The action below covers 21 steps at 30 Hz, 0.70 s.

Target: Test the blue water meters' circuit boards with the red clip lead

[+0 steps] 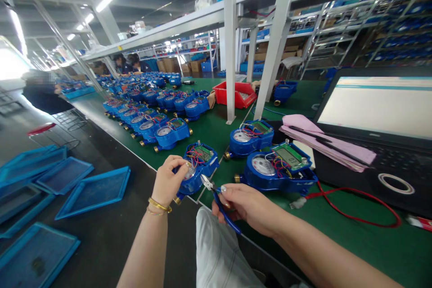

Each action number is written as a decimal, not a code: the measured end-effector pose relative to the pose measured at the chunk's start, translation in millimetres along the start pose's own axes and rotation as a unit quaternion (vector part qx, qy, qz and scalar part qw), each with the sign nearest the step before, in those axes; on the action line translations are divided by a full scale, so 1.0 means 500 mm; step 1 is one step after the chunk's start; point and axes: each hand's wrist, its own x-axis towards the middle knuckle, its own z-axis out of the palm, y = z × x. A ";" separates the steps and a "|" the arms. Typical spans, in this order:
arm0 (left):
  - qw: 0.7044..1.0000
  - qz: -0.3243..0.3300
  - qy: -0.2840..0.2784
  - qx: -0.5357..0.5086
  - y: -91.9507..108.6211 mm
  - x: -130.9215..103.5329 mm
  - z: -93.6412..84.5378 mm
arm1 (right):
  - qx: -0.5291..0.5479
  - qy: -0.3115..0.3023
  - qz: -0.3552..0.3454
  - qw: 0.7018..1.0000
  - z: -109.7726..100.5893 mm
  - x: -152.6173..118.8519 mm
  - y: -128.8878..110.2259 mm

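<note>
A blue water meter with a round dial, a green circuit board and loose red and yellow wires lies at the bench's near edge. Over its dial, my left hand has thumb and fingers pinched together; what is between them is too small to make out. My right hand grips a pair of blue-handled diagonal cutters, their jaws pointing up toward that meter's right side. Just right of it sit two more meters, one with a lit display and another behind it.
Rows of similar meters extend along the green bench. A red bin stands behind a white shelf post. On the right are a laptop, pink cloth and red cable. Blue trays lie at left; other people sit farther back.
</note>
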 end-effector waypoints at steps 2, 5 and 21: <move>1.000 -0.001 0.003 0.004 0.004 0.000 0.000 | 0.007 0.010 0.008 1.000 0.008 0.014 -0.007; 1.000 -0.002 0.001 0.013 0.010 -0.001 -0.001 | 0.023 0.018 0.021 0.999 0.014 0.029 -0.011; 0.999 -0.033 -0.016 -0.009 0.009 0.001 -0.004 | 0.032 0.050 0.063 0.996 0.028 0.062 -0.015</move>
